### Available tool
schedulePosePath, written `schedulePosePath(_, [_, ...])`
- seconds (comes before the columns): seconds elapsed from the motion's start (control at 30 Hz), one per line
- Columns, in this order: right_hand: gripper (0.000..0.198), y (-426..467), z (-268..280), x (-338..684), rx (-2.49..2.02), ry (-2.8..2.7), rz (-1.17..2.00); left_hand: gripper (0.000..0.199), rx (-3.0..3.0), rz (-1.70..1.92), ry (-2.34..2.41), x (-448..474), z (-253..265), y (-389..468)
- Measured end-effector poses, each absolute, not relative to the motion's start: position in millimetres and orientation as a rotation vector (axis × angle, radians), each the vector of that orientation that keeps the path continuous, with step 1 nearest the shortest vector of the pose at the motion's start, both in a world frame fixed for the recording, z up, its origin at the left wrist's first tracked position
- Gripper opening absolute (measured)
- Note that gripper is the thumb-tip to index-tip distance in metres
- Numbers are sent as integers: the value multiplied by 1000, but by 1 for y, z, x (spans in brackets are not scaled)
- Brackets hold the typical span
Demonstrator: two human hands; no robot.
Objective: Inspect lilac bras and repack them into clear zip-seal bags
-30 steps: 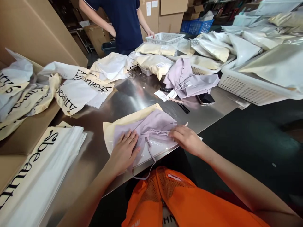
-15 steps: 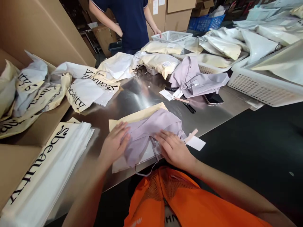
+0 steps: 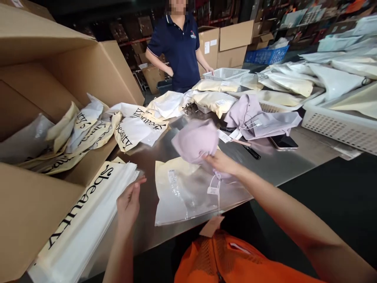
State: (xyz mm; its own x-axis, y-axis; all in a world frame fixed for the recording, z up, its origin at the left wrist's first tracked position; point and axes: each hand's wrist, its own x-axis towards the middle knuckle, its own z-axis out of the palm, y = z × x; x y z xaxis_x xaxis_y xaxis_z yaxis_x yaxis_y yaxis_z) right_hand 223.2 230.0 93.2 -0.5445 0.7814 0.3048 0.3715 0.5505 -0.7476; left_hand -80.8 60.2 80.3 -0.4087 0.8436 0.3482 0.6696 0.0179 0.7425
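My right hand [image 3: 220, 162] is closed on a lilac garment [image 3: 194, 141], lifted above the table and blurred by motion. A white tag [image 3: 213, 190] on a string and a pinkish tag [image 3: 212, 226] hang below it. Beneath lies a flat clear-and-cream plastic bag [image 3: 173, 200] with a small printed label. My left hand [image 3: 129, 200] holds nothing, its fingers stretched out, beside a stack of white bags [image 3: 88, 220] with black lettering. A second lilac garment [image 3: 259, 118] with tags lies farther back on the right.
On the metal table [image 3: 282, 167] are a phone [image 3: 284, 142] and a black pen [image 3: 251, 152]. An open carton [image 3: 118, 70] holding lettered bags stands left. White baskets [image 3: 338, 127] with filled bags are at right. A person in a navy shirt [image 3: 181, 47] stands across the table.
The lilac garment has been lifted off the bag by my right hand. My left hand has let go and moved left, near the stack. The view has tilted up.
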Motion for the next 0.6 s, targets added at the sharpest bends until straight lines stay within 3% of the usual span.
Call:
schedulePosePath(0.2, [48,241,134,259,-811,-1043,1467,27,2573,868,1647,-37,51,50])
schedulePosePath(0.33, [53,235,147,274,-779,-876,1507,35,2968,574,1443,-9,18,48])
schedulePosePath(0.47, [54,232,148,290,-763,-777,1458,26,3056,371,1464,-13,-9,49])
schedulePosePath(0.6, [54,234,145,300,-723,-718,1411,49,2881,16,1645,-13,-5,46])
